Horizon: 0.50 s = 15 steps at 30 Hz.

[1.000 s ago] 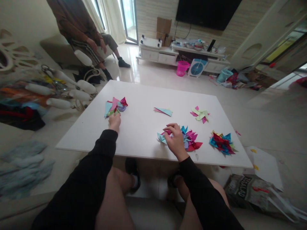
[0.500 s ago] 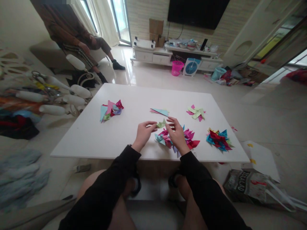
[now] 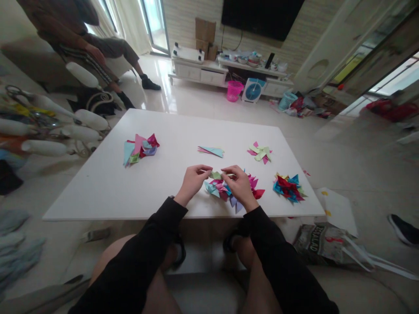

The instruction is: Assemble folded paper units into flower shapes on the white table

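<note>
Between my two hands is a small light-green folded paper piece [image 3: 215,175], held just above the white table. My left hand [image 3: 195,179] pinches its left end with thumb and fingertips. At its right end, my right hand [image 3: 238,183] pinches it, partly covering it. Below and behind my right hand lies a heap of folded paper pieces [image 3: 218,190] in pink, light blue, red and purple; part of the heap is hidden. Just beyond my hands rests a flat stack of folded paper strips [image 3: 211,151], light blue on top.
On the white table [image 3: 94,187] a mixed paper pile [image 3: 140,148] lies at left. A green-and-pink paper pinwheel [image 3: 260,152] and a red-and-blue paper pile [image 3: 289,188] lie at right. A person [image 3: 88,50] sits far left, near a lamp [image 3: 87,117]. A bag [image 3: 322,244] stands right.
My head view has shifted, so the table sits a little further left. My right fingers have closed in on the green paper, which is now lower, near the heap. A shoe appears at far right.
</note>
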Tool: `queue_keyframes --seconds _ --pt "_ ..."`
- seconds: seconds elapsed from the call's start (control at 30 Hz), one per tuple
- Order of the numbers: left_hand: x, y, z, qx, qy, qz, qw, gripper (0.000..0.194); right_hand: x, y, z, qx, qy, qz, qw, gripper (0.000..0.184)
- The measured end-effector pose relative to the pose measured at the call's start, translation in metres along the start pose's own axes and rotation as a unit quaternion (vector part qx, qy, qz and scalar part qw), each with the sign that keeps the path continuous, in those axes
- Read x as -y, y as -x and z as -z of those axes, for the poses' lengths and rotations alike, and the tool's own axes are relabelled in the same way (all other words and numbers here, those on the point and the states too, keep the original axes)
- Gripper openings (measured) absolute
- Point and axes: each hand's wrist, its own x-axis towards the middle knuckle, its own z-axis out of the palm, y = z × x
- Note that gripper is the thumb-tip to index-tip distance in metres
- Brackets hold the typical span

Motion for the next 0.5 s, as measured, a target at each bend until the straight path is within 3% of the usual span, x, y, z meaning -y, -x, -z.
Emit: queue_keyframes --seconds 0.17,0.27,0.37,0.5 --pt "-0.007 -0.001 0.007 -0.005 0.004 -0.015 1.0 0.026 0.0 0.006 0.0 0.01 0.026 0.0 1.0 0.014" --pt "-0.01 -0.002 0.007 0.003 0.025 -0.006 1.0 0.025 -0.001 0.005 0.012 -0.018 0.067 0.013 0.998 0.014" --pt "-0.012 0.0 0.005 0.007 0.019 -0.003 1.0 0.021 -0.009 -0.001 0.046 -0.084 0.12 -0.016 0.989 0.017" --pt "-0.015 0.006 0.005 0.016 0.008 -0.003 1.0 0.018 -0.041 0.001 0.116 -0.114 0.268 -0.064 0.954 0.017"
